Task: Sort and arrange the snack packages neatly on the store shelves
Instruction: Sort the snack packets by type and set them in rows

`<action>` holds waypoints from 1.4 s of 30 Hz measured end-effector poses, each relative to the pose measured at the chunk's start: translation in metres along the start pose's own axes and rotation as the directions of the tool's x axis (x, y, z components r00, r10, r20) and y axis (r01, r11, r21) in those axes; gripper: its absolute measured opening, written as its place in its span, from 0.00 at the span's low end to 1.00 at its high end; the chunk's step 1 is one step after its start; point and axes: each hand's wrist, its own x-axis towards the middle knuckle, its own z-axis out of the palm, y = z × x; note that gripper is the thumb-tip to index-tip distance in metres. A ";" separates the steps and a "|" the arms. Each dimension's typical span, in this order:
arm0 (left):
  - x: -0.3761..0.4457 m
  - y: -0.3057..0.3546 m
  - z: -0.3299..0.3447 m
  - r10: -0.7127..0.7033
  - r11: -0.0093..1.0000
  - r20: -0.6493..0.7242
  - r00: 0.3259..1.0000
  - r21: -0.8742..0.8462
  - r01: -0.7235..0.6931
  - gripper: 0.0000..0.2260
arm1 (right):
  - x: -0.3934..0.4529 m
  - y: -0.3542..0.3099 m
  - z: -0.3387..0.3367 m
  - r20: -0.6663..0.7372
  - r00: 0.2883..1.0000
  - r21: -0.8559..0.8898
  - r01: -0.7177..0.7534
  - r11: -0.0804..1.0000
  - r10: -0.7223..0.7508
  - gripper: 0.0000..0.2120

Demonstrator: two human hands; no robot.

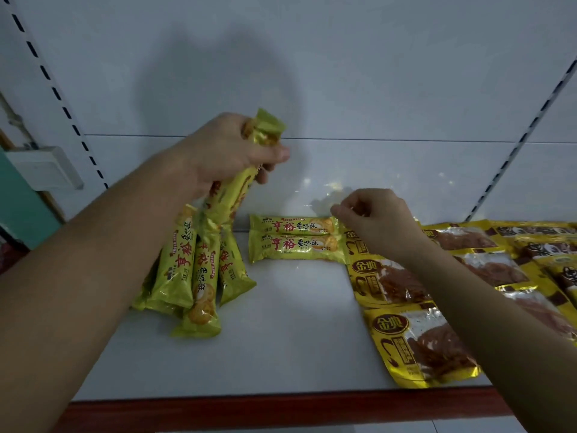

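My left hand (pixel 229 151) grips a long yellow-green biscuit pack (pixel 237 189) by its upper end and holds it tilted above a loose pile of the same packs (pixel 193 270) on the white shelf (pixel 281 323). Two more biscuit packs (pixel 293 242) lie side by side, crosswise, near the shelf's back. My right hand (pixel 374 220) hovers just right of those two, fingers curled loosely, thumb and forefinger close together; whether it pinches a pack's end is unclear. Several gold bags with reddish strips (pixel 415 342) lie overlapped at the right.
The shelf has a red front edge (pixel 281 404) and a white back panel (pixel 312 89) with slotted uprights at both sides. A white switch box (pixel 43 167) sits on the wall at far left. Bare shelf surface shows between the pile and the gold bags.
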 end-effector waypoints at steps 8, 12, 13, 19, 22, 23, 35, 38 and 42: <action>-0.047 -0.021 0.035 -0.016 0.379 -0.082 0.997 -0.923 -0.069 0.09 | -0.066 -0.071 0.020 0.210 0.977 0.774 -0.188 0.604 0.036 0.14; -0.059 -0.046 0.043 -0.097 0.394 -0.208 0.973 -0.906 -0.154 0.11 | -0.079 -0.062 0.031 0.151 0.988 0.791 -0.144 0.595 0.038 0.22; -0.062 -0.050 0.042 -0.121 0.456 -0.256 0.959 -0.873 -0.176 0.09 | -0.081 -0.060 0.033 0.131 0.990 0.797 -0.132 0.589 0.045 0.22; -0.081 -0.070 0.036 -0.159 0.653 -0.429 0.889 -0.721 -0.231 0.07 | -0.083 -0.050 0.027 -0.048 0.991 0.770 -0.040 0.637 0.121 0.15; -0.084 -0.077 0.038 -0.220 0.629 -0.450 0.865 -0.743 -0.227 0.10 | -0.083 -0.047 0.027 -0.067 0.995 0.675 -0.012 0.737 0.077 0.17; -0.083 -0.077 0.040 -0.242 0.604 -0.460 0.854 -0.760 -0.239 0.11 | -0.083 -0.046 0.027 -0.079 0.994 0.646 -0.003 0.763 0.071 0.17; -0.074 -0.035 0.043 0.205 0.926 -0.294 0.933 -0.251 -0.283 0.07 | -0.053 -0.085 0.005 0.085 0.970 0.471 0.162 0.867 -0.227 0.16; -0.073 -0.037 0.048 0.172 0.920 -0.308 0.936 -0.291 -0.264 0.12 | -0.048 -0.087 0.002 0.149 0.965 0.561 0.097 0.822 -0.215 0.09; -0.088 -0.065 0.041 0.132 0.968 -0.153 0.979 -0.195 -0.161 0.20 | -0.048 -0.065 0.001 0.081 0.997 0.695 -0.069 0.716 0.018 0.03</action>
